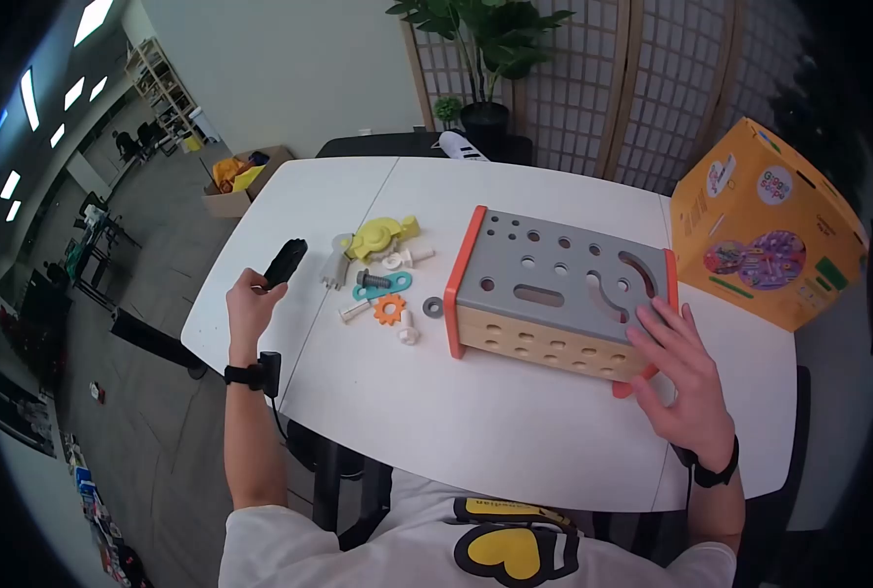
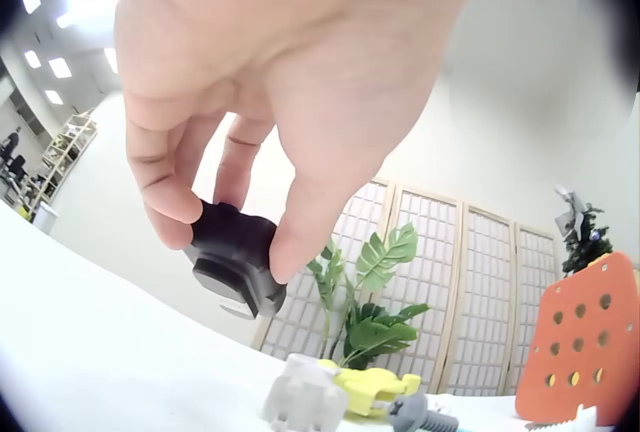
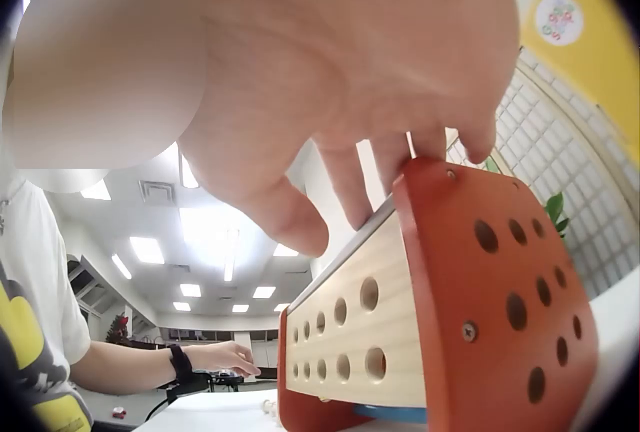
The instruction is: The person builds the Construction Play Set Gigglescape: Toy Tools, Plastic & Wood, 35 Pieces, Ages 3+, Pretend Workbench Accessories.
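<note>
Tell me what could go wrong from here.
The black piece could slip, since the left hand pinches it above the table. If the right hand pushes the toy workbench leftward, it might bump the grey ring close beside it.

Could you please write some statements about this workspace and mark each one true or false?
1. The left grip holds a black object. True.
2. The right grip is on the printed carton. False: it is at the grey-topped box.
3. The orange gear lies on the table. True.
4. The grey ring lies on top of the grey-topped box. False: it lies on the table.
5. In the head view, the printed carton stands right of the grey-topped box. True.
</note>
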Demonstrator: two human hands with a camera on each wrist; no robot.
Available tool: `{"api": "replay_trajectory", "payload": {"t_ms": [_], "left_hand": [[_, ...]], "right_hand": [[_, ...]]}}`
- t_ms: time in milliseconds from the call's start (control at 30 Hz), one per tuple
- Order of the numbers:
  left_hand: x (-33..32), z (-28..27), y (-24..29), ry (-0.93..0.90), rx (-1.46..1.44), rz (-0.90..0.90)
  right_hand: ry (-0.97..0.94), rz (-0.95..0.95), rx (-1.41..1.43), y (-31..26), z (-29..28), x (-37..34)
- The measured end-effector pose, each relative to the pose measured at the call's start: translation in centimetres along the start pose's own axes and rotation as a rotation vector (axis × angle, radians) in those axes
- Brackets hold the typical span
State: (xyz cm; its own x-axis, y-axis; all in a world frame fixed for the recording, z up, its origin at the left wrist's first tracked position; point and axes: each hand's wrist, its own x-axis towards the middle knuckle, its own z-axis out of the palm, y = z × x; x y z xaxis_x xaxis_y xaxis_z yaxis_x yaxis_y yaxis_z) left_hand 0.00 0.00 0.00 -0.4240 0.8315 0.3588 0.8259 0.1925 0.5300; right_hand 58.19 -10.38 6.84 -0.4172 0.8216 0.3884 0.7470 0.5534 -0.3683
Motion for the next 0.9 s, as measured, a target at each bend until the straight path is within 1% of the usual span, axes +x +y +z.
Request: {"api": "replay_trajectory", "payload": {"t_ms": [67, 100, 200, 300, 400, 433, 533, 600, 633, 667, 733, 767, 833, 900], "left_hand": [[0.0, 0.1, -0.9, -0.038, 0.023, -0.054], [0.3, 0.5, -2.5, -0.047, 0.035, -0.027], [0.3, 1.2, -3.6, -0.083, 0.091, -0.038], [-0.1, 1.9, -4.2, -0.052, 0.065, -0.01], [-1.2, 0.6, -0.5, -0.046, 0.191, -0.062], [-1.7, 0.9, -0.1, 0.064, 0.201, 0.084], [-3.2, 0.4, 4.2, 0.087, -0.072, 0.367], [-4.9, -0.4, 8.2, -0.066, -0.091, 0.381], [-5.3, -0.4, 9.5, -0.114, -0.065, 0.422], [-5.5, 0.3, 9.7, -0.151, -0.088, 0.465], [-5.7, 1.4, 10.7, -0.249, -0.046, 0.471], [-5.4, 2.1, 10.7, -0.256, -0.012, 0.487], [-4.6, 4.1, 10.2, -0.275, 0.053, 0.523], [-3.2, 6.1, 9.0, -0.361, 0.158, 0.566]], "right_hand": [[-0.007, -0.016, -0.012, -0.1, 0.0, 0.0], [-0.008, -0.028, -0.016, -0.1, -0.1, 0.0], [-0.023, -0.022, -0.008, -0.4, -0.2, 0.0], [-0.091, -0.048, -0.011, 0.4, -1.1, 0.4], [-0.103, -0.048, 0.011, 1.7, -1.8, 0.7], [-0.116, -0.046, 0.012, 2.1, -2.2, 1.0], [-0.156, -0.041, 0.02, 2.9, -2.9, 1.5], [-0.175, -0.047, 0.042, 3.3, -2.9, 1.9], [-0.18, -0.051, 0.05, 3.6, -2.8, 2.1], [-0.184, -0.055, 0.058, 3.7, -2.5, 2.1], [-0.178, -0.066, 0.083, 4.2, -2.0, 2.0], [-0.167, -0.071, 0.1, 4.4, -1.6, 2.0], [-0.16, -0.08, 0.111, 4.5, -1.3, 1.9], [-0.16, -0.086, 0.095, 4.7, -1.4, 1.9]]}}
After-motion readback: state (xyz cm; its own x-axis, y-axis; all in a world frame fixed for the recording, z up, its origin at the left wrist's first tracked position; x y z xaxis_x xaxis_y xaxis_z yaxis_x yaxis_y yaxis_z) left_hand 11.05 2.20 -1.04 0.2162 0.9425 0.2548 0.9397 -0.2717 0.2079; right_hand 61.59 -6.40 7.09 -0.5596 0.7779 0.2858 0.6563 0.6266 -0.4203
